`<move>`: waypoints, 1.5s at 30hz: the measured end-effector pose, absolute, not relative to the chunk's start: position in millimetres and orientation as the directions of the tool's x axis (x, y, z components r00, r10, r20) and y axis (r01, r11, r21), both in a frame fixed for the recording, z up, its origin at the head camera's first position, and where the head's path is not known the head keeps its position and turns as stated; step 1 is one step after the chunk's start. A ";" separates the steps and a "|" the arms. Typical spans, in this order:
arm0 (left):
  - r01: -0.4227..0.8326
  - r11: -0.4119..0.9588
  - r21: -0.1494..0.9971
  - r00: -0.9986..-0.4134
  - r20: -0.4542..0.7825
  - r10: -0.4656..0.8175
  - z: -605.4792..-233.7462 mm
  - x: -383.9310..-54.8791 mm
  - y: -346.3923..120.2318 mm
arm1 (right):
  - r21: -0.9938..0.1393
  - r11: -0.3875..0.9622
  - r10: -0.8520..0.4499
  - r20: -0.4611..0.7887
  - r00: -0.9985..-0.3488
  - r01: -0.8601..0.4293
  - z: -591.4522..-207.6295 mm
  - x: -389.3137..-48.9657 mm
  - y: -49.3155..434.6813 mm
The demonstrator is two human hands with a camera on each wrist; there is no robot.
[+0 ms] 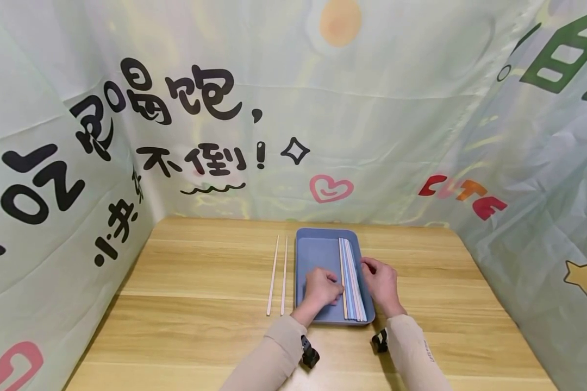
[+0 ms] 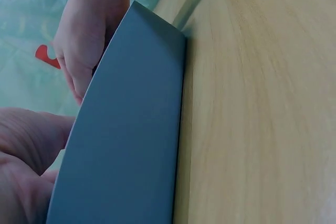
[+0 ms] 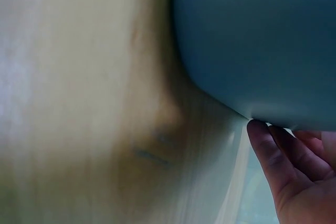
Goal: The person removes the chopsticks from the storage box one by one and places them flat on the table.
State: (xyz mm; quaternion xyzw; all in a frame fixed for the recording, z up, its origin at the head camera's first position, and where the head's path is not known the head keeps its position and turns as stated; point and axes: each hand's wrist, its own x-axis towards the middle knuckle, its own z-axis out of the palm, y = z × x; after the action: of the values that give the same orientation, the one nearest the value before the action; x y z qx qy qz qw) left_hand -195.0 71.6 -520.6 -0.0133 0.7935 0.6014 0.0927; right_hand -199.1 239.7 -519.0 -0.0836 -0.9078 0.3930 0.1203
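A blue-grey rectangular tray point(image 1: 318, 233) rests on the wooden table. Along its right side lie several chopsticks point(image 1: 350, 282) in pale blue, pink and yellow, side by side. My left hand point(image 1: 323, 286) is inside the tray, its fingertips at the leftmost chopstick; whether they pinch it is hidden. In the left wrist view, the tray wall point(image 2: 131, 114) covers part of that hand point(image 2: 26, 156). At the tray's right rim, my right hand point(image 1: 382, 282) touches the outside. The right wrist view shows its fairly straight fingers point(image 3: 270, 156) against the tray point(image 3: 252, 51).
Two pale pink chopsticks point(image 1: 273, 277) lie apart on the table point(image 1: 200, 304), left of the tray and roughly parallel. Printed cloth walls point(image 1: 274, 114) enclose the table at the back and on both sides. Each wrist carries a small black camera point(image 1: 309, 352).
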 end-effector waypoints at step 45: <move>-0.096 0.393 0.914 -0.986 -0.141 0.085 -525.6 -193.6 75.3 | -0.735 0.676 0.249 0.149 -0.957 0.061 -518.9 -199.1 239.1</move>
State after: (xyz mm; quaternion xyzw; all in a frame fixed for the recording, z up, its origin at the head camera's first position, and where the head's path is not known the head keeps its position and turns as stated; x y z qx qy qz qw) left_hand -193.6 75.3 -525.6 -0.0032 0.8305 0.5508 0.0825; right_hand -199.1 239.1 -518.9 -0.0855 -0.9075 0.3935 0.1193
